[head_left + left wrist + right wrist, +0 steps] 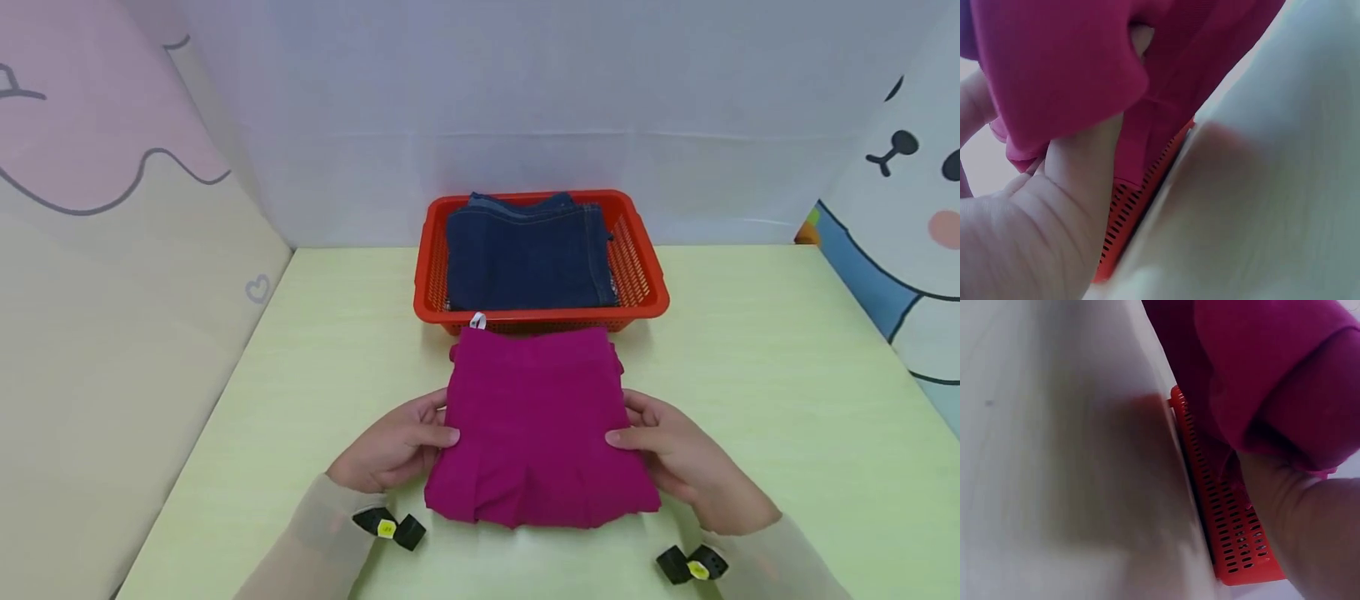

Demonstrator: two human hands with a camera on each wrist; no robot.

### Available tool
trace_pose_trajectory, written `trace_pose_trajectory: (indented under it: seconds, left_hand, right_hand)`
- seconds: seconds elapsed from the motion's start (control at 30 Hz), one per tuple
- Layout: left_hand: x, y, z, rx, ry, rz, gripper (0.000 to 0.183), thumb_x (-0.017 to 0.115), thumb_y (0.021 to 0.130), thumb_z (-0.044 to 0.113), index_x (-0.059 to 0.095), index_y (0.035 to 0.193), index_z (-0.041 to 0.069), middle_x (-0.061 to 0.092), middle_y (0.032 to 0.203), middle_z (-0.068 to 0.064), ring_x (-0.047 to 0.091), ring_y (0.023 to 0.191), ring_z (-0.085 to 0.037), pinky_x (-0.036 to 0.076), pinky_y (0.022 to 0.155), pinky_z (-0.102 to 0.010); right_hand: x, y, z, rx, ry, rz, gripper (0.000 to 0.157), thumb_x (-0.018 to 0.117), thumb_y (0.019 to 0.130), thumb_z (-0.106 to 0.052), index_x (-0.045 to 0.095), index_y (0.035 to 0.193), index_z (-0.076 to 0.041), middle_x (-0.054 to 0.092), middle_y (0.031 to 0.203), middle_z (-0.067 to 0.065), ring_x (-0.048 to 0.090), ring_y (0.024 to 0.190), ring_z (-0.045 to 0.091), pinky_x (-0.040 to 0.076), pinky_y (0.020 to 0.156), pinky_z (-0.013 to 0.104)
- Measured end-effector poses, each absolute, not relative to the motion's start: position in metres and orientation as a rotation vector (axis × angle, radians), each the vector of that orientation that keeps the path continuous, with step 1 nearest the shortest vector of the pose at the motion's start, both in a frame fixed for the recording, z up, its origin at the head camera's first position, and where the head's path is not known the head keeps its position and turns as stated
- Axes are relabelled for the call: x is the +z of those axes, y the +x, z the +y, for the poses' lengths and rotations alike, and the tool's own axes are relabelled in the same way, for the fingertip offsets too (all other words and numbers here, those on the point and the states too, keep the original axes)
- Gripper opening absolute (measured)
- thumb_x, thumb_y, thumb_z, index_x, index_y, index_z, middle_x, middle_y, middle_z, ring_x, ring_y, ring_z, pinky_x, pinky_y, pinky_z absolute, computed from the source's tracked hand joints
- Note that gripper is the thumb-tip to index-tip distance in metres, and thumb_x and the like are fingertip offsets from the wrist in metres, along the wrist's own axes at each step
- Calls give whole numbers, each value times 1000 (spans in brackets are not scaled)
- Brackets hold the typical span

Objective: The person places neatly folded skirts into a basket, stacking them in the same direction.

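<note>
A folded magenta pleated skirt (536,417), with a small white loop at its top left corner, is held in front of the basket. My left hand (405,442) grips its left side, thumb on top and fingers underneath. On the opposite side my right hand (667,450) pinches the skirt in the same way. Both wrist views show the cloth (1054,69) folding over the fingers, which are partly hidden. Just beyond the skirt stands a red plastic basket (651,287), and folded dark blue denim (532,258) lies inside it.
The pale yellow-green table (757,358) extends on both sides of the basket. A white wall covering (525,83) rises behind it, and panels with cartoon drawings flank the table left and right. Perforated basket walls (1229,531) show low in the right wrist view.
</note>
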State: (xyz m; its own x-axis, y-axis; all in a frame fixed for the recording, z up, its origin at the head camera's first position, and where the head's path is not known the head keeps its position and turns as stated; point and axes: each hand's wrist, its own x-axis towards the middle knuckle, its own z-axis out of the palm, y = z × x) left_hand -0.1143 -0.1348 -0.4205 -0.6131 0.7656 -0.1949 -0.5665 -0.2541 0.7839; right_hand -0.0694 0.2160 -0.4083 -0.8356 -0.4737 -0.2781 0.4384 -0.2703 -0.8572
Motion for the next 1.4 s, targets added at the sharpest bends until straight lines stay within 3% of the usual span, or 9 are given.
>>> trace_pose_trajectory:
  seconds: [0.53,0.77,1.0,1.4]
  left_hand:
    - [-363,-133,-132,1959,427,1210,55,56,90,0,33,140,3,55,121,-17,60,105,-27,48,89,-40]
    - [-339,-147,-129,1967,458,1258,53,57,90,1,36,138,3,52,123,-19,60,106,-30,47,89,-44]
    - [-328,-180,-123,1957,469,1322,51,56,91,2,36,138,5,51,124,-18,59,106,-29,47,90,-42]
    - [-326,-251,-105,1986,244,1413,54,63,86,7,44,136,14,47,133,-13,53,115,-30,45,92,-45]
  right_hand:
    - [-358,-83,222,-2197,-230,1393,46,42,95,4,32,138,-7,53,126,13,58,109,30,49,87,43]
    - [-330,-98,225,-2165,-206,1507,48,46,94,2,32,139,-9,49,128,13,57,110,31,49,85,46]
    - [-316,-128,224,-2143,-84,1653,53,54,93,-4,31,141,-11,39,135,16,55,112,30,48,86,45]
    - [-314,-197,224,-2152,10,1695,50,56,93,-9,36,138,-11,39,135,11,53,113,28,50,86,40]
